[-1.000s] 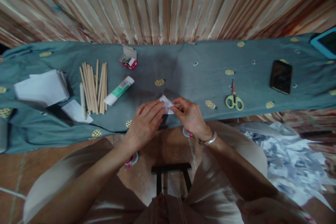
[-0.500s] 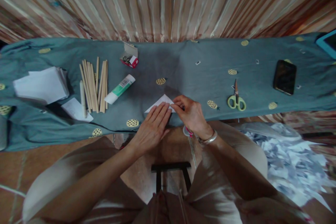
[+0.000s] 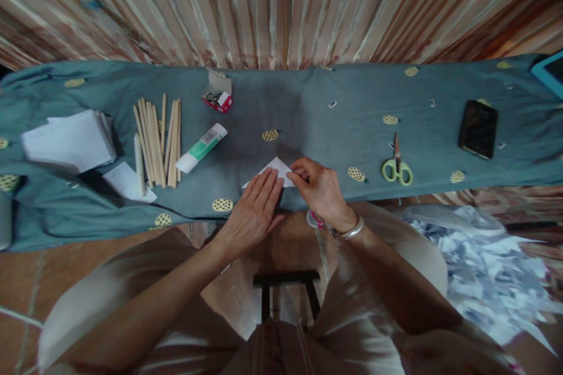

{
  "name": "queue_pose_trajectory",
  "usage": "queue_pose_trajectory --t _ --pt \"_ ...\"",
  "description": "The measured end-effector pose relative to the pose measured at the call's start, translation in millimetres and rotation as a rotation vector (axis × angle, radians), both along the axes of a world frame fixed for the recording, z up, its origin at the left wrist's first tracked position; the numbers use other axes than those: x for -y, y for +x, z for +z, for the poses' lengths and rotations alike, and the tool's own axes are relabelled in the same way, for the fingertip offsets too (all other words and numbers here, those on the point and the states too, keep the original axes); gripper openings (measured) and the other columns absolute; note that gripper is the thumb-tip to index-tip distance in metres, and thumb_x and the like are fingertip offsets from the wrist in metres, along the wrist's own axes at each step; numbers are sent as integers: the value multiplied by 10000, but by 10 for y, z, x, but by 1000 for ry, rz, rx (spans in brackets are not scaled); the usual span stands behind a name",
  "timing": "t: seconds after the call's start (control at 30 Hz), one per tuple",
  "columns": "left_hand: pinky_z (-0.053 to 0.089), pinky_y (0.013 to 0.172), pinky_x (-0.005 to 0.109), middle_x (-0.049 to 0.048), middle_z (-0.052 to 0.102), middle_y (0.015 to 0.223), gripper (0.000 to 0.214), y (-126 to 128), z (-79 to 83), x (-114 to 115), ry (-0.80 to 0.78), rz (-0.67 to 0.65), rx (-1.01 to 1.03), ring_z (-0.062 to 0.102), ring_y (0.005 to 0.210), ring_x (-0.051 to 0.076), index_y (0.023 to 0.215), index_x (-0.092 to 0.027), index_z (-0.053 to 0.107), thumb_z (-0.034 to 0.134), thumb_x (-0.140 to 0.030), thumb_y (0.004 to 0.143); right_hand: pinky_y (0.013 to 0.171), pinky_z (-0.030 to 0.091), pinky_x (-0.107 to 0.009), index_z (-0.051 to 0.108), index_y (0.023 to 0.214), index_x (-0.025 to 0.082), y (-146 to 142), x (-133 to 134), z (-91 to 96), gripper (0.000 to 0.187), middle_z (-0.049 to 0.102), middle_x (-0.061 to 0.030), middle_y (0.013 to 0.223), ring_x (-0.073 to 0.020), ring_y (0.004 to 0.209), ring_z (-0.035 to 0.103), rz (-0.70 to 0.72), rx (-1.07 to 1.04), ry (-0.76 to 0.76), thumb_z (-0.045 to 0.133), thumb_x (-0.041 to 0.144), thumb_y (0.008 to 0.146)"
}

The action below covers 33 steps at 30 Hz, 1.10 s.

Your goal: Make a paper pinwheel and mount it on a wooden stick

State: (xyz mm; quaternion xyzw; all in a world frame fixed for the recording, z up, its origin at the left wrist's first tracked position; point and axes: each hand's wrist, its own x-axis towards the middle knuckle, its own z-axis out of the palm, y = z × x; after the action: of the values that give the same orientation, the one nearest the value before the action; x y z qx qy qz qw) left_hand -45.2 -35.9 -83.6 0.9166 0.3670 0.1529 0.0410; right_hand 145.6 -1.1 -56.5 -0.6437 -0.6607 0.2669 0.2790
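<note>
Your left hand [image 3: 253, 211] lies flat, fingers straight, on the folded paper [image 3: 278, 164] (near edge of the tablecloth [image 3: 303, 111]); your right hand [image 3: 321, 190] pinches its corner.

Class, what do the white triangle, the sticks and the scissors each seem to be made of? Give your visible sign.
Triangle: most likely matt paper; it looks thin, flat and crisp-edged.
Sticks: probably bare wood, matt, judging by their pale tan colour.
Scissors: green handles, perhaps smooth plastic from their even colour; narrow blades, probably metal, finish unclear.

Matt ppr [image 3: 278, 163], wdn sticks [image 3: 155, 152], glossy phone [image 3: 478, 129]
</note>
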Motion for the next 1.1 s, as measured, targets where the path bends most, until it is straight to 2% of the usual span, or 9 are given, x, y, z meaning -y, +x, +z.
queue_pose_trajectory --t 0.3,0.5,0.7,1.1 --pt "350 1170 528 307 385 1525 698 0 9 -1 17 2 -40 282 1482 377 1488 22 280 492 -402 976 705 504 -285 664 894 215 -6 -4 10 54 754 -17 812 -179 747 709 -4 5 -15 688 238 850" --pt "344 1172 533 293 360 1546 711 4 -9 4 12 10 -39 262 1492 366 1514 -2 239 489 -395 977 713 512 -313 656 945 193 5 21 -25 116 738 -37 811 -197 744 688 18 71 67 683 271 865" --pt "335 1180 527 300 346 1550 716 7 -14 8 4 14 -62 252 1494 372 1487 18 284 526 -401 959 875 518 -428 615 1103 183 8 119 -107 283 713 -106 1025 -263 912 646 100 166 312 577 402 928" --pt "321 1184 537 315 368 1531 702 15 -29 7 17 11 -90 279 1479 392 1456 50 335 551 -376 942 954 484 -483 564 1208 169 2 161 -165 318 676 -132 1153 -294 1020 605 154 182 330 542 336 939"
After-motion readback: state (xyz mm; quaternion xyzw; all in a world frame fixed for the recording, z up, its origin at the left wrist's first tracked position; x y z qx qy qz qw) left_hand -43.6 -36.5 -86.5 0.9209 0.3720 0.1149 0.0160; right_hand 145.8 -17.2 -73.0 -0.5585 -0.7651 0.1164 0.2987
